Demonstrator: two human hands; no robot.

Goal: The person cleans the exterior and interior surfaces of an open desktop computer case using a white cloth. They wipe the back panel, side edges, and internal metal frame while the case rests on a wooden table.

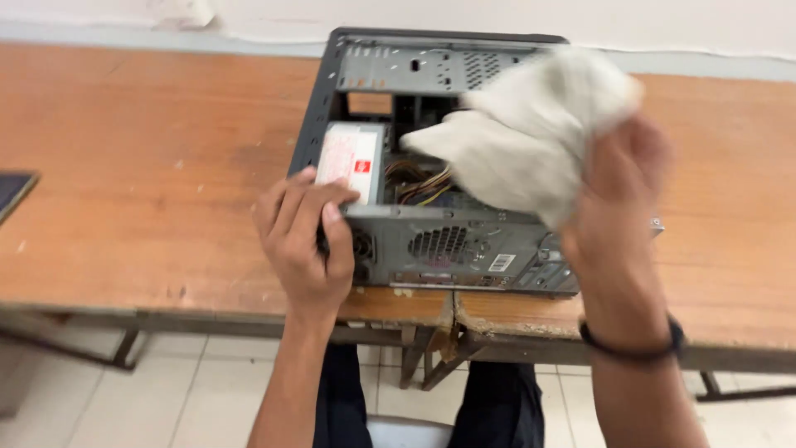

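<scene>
An open grey computer case (431, 249) lies on its side on a wooden table (149, 174), its rear panel facing me. My left hand (303, 236) grips the near left corner of the case, fingers over the edge by the power supply (352, 158). My right hand (622, 191) is raised above the right side of the case and holds a crumpled white cloth (531, 133), which hangs over the open interior. Coloured wires (419, 184) show inside. A dark band circles my right wrist (634, 344).
Two wooden tables meet at a worn seam (453, 309) just below the case. A dark flat object (12, 191) lies at the left edge. A white wall (663, 25) runs behind. Tiled floor and my dark trousers show beneath the table.
</scene>
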